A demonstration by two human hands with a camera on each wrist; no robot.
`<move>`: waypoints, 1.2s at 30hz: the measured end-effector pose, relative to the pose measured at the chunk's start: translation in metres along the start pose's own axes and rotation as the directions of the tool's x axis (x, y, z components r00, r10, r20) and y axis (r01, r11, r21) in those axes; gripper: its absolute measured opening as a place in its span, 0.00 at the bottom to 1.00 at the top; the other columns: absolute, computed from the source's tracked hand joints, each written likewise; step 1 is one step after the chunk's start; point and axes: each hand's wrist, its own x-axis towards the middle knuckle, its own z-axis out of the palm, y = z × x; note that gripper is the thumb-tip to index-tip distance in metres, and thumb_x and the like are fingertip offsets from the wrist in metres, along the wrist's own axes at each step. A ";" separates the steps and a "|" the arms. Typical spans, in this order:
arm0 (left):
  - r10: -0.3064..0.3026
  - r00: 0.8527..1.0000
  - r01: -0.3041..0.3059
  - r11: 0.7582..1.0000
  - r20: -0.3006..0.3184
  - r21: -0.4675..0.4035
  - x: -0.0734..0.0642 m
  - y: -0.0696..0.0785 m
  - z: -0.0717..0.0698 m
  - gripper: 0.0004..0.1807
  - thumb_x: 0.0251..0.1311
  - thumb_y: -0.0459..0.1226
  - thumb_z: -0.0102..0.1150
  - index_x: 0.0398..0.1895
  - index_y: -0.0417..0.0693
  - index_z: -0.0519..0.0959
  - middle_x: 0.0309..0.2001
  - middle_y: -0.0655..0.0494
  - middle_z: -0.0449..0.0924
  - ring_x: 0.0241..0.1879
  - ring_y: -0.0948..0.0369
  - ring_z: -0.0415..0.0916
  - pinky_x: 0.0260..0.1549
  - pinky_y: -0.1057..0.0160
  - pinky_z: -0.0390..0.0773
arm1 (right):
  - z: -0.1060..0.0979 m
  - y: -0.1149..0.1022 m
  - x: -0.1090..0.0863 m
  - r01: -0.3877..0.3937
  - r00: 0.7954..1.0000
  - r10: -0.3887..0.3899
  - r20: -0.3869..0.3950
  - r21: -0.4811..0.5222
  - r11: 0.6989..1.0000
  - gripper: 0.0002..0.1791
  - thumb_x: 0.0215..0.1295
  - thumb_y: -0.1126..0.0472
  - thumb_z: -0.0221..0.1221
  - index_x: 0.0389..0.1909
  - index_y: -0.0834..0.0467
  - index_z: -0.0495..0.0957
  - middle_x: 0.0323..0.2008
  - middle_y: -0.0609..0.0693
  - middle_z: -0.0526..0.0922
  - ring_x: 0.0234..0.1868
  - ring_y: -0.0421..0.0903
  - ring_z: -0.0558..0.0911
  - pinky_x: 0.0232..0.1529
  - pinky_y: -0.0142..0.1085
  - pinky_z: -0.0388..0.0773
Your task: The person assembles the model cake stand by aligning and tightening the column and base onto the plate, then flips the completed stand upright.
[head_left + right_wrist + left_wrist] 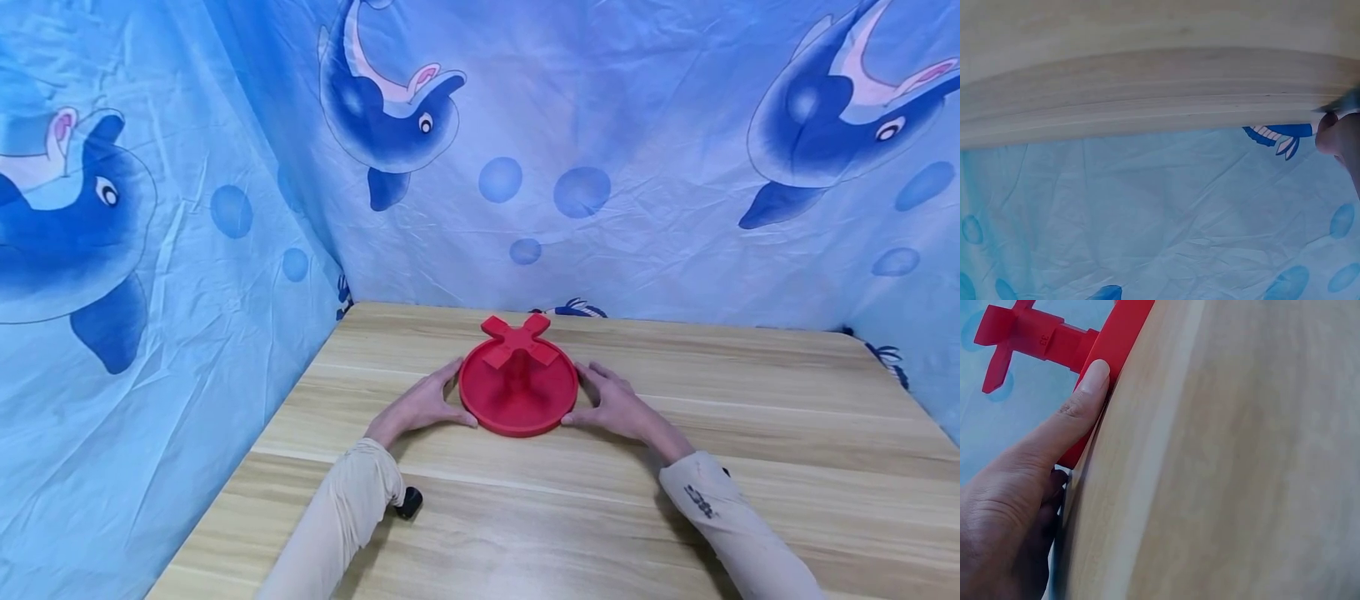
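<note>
A red round tray (517, 421) with a raised rim sits on the wooden table. From its middle rises a red post topped by a four-armed cross (517, 340); in the left wrist view the post (1044, 339) bears the marking "33". My left hand (422, 402) holds the tray's left side, thumb (1094, 378) against the rim and fingers curving round toward the back. On the opposite side my right hand (617, 407) holds the rim the same way, thumb in front. In the right wrist view only part of a finger (1332, 137) shows at the right edge; the tray is out of sight.
The wooden table (525, 517) reaches back to a blue sheet (637, 275) printed with dolphins and bubbles, which also hangs along the left and right. A small black object (409, 502) sits at the left sleeve cuff.
</note>
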 end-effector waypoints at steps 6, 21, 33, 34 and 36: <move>-0.002 1.000 0.002 1.000 -0.010 0.000 0.001 0.001 0.001 0.65 0.47 0.56 0.82 0.84 0.49 0.53 0.81 0.48 0.55 0.79 0.48 0.51 0.72 0.44 0.62 | 0.003 0.003 0.005 0.026 1.000 -0.026 -0.011 -0.009 1.000 0.61 0.54 0.39 0.76 0.81 0.60 0.57 0.77 0.71 0.55 0.76 0.72 0.53 0.68 0.74 0.54; -0.012 0.998 0.010 1.000 -0.063 -0.023 0.000 0.002 0.002 0.60 0.48 0.56 0.81 0.82 0.53 0.59 0.77 0.50 0.63 0.75 0.47 0.58 0.69 0.41 0.66 | -0.004 0.002 0.003 -0.023 1.000 0.023 0.003 0.168 0.986 0.60 0.51 0.41 0.79 0.80 0.58 0.59 0.78 0.65 0.57 0.77 0.68 0.56 0.62 0.62 0.74; -0.029 0.979 -0.013 0.979 -0.202 -0.204 0.005 0.038 -0.005 0.41 0.67 0.54 0.67 0.74 0.36 0.69 0.66 0.41 0.77 0.66 0.48 0.74 0.64 0.49 0.75 | -0.034 -0.009 -0.011 -0.077 0.993 0.106 -0.050 0.401 0.913 0.45 0.66 0.42 0.69 0.75 0.63 0.67 0.69 0.62 0.74 0.69 0.61 0.72 0.63 0.55 0.76; -0.037 0.979 -0.001 0.982 -0.201 -0.186 0.005 0.042 -0.007 0.41 0.68 0.55 0.64 0.74 0.36 0.70 0.65 0.41 0.77 0.65 0.49 0.75 0.63 0.50 0.75 | -0.036 -0.011 -0.012 -0.081 0.992 0.114 -0.056 0.417 0.905 0.44 0.68 0.42 0.67 0.75 0.65 0.67 0.69 0.63 0.74 0.68 0.61 0.73 0.64 0.54 0.75; -0.064 0.979 0.034 0.987 -0.192 -0.156 0.005 0.052 -0.011 0.41 0.69 0.59 0.61 0.72 0.37 0.73 0.62 0.42 0.81 0.60 0.51 0.78 0.59 0.52 0.77 | -0.041 -0.014 -0.014 -0.086 0.990 0.128 -0.060 0.460 0.884 0.41 0.71 0.44 0.65 0.74 0.67 0.67 0.68 0.64 0.74 0.67 0.60 0.74 0.65 0.54 0.73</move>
